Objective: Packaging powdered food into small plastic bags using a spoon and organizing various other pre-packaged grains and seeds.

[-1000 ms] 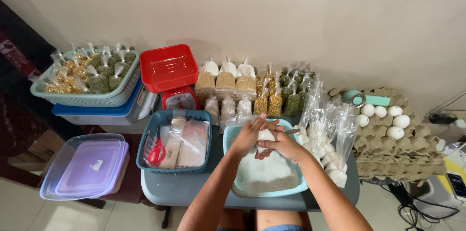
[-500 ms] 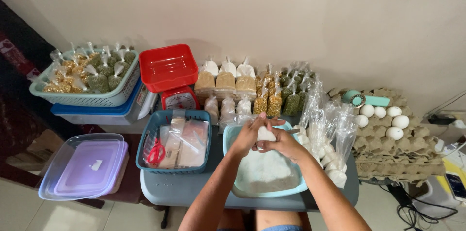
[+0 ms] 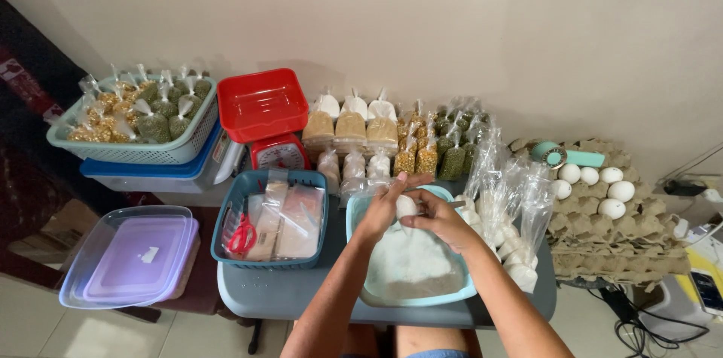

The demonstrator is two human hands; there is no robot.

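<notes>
Low centre of the frame: left hand [image 3: 382, 206] and right hand [image 3: 437, 219] meeting over a light blue basin [image 3: 361, 283] of white powder [image 3: 410, 264], fingers curled around a small white packet [image 3: 407, 205], seemingly a filled plastic bag. To the left, a teal basket [image 3: 233, 196] with red scissors [image 3: 242, 237]. To the right, egg trays [image 3: 617, 230].

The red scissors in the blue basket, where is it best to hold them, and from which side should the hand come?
Probably by the red handle loops of the red scissors. They lie at the left end of the blue basket, beside the clear packets. Come from above, since the basket walls block the sides.
</notes>
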